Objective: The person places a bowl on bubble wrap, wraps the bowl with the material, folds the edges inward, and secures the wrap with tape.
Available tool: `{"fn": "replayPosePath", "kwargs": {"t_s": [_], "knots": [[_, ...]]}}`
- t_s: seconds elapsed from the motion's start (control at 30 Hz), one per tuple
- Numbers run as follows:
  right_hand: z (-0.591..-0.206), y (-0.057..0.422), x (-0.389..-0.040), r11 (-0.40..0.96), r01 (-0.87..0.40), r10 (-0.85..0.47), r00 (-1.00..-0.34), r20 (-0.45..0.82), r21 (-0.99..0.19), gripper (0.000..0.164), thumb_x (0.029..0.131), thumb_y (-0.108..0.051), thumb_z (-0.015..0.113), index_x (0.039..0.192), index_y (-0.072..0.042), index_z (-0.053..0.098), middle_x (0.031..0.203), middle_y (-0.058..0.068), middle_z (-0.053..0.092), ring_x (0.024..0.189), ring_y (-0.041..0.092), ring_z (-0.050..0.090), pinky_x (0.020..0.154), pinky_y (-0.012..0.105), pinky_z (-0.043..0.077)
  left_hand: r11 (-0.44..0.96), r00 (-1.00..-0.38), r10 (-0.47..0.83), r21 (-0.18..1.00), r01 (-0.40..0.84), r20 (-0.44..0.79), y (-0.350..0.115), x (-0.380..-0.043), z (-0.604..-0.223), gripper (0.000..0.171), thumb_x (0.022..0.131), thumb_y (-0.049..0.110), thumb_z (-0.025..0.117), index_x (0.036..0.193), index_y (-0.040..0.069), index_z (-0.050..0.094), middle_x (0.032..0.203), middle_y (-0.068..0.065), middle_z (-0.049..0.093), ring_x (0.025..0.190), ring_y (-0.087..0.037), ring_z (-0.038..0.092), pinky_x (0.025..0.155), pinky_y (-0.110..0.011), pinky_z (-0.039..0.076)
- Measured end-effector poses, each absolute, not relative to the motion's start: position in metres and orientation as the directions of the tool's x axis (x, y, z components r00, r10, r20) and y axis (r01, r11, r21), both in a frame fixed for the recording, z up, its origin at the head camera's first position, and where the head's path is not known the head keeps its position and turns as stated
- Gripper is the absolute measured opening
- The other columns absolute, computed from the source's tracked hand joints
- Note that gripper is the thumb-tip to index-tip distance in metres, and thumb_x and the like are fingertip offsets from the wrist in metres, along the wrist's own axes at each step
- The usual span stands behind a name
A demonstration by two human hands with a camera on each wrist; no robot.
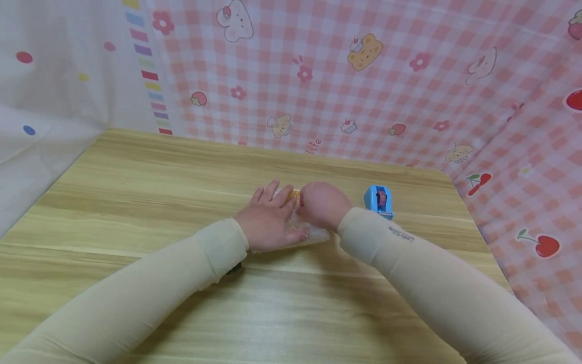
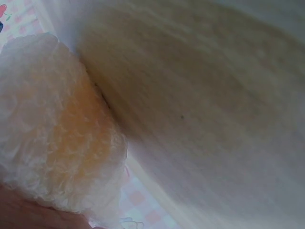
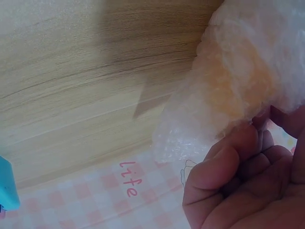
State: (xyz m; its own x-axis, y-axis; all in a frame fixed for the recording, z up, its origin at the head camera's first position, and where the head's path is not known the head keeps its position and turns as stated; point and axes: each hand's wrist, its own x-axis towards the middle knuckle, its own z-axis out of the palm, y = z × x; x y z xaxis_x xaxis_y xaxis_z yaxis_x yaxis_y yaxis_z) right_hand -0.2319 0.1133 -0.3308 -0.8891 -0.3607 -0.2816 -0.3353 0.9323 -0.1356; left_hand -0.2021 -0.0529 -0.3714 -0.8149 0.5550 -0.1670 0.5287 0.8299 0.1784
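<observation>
A bundle of clear bubble wrap [image 1: 317, 234] lies on the table under both hands. Something orange shows blurred through its layers in both wrist views. My left hand [image 1: 268, 218] rests flat across the left part of the bundle with fingers spread. At its far right side is my right hand [image 1: 324, 205], fingers curled in. In the right wrist view, the thumb and fingertips [image 3: 217, 167] pinch the edge of the wrap, whose loose corner sticks out past them. The back of the right hand hides this grip in the head view.
A blue tape dispenser [image 1: 378, 201] with a pinkish roll stands to the right of the right hand. The wooden table [image 1: 136, 202] meets a pink checked cloth [image 1: 273, 65] at the back and right, and a pale dotted cloth [image 1: 54, 91] at the left.
</observation>
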Motion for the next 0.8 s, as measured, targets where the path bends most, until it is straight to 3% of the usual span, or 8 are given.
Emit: {"fn": "replayPosePath", "kwargs": {"t_s": [0.3,0.5,0.8], "knots": [[-0.333,0.108,-0.232,0.939,-0.339,-0.340,-0.892,-0.299,-0.057,0.024,0.104,-0.024,0.060,0.103,-0.006,0.076,0.103,0.008,0.077,0.094,0.025,0.071,0.098,0.044,0.059,0.830,-0.819,0.554,0.176,0.530,-0.148,-0.052,-0.203,-0.373,0.097,0.099,0.075,0.043,0.168,0.010,0.025,0.179,-0.010,0.012,0.165,-0.039,0.000,0.132,-0.060,0.010],[-0.334,0.103,-0.232,0.941,-0.338,-0.315,-0.892,-0.325,0.013,0.025,0.106,-0.025,0.058,0.110,-0.006,0.074,0.110,0.009,0.076,0.098,0.025,0.071,0.098,0.044,0.061,0.831,-0.821,0.551,0.185,0.524,-0.153,-0.053,-0.202,-0.373,0.098,0.099,0.076,0.042,0.168,0.009,0.022,0.179,-0.009,0.010,0.165,-0.039,-0.001,0.133,-0.060,0.009],[-0.334,0.097,-0.232,0.951,-0.307,-0.279,-0.898,-0.341,0.030,0.021,0.105,-0.021,0.060,0.112,-0.007,0.075,0.114,0.009,0.075,0.098,0.023,0.069,0.096,0.043,0.061,0.829,-0.819,0.554,0.194,0.525,-0.151,-0.053,-0.202,-0.373,0.098,0.099,0.076,0.044,0.168,0.010,0.022,0.179,-0.010,0.011,0.165,-0.039,-0.001,0.133,-0.059,0.009]]}}
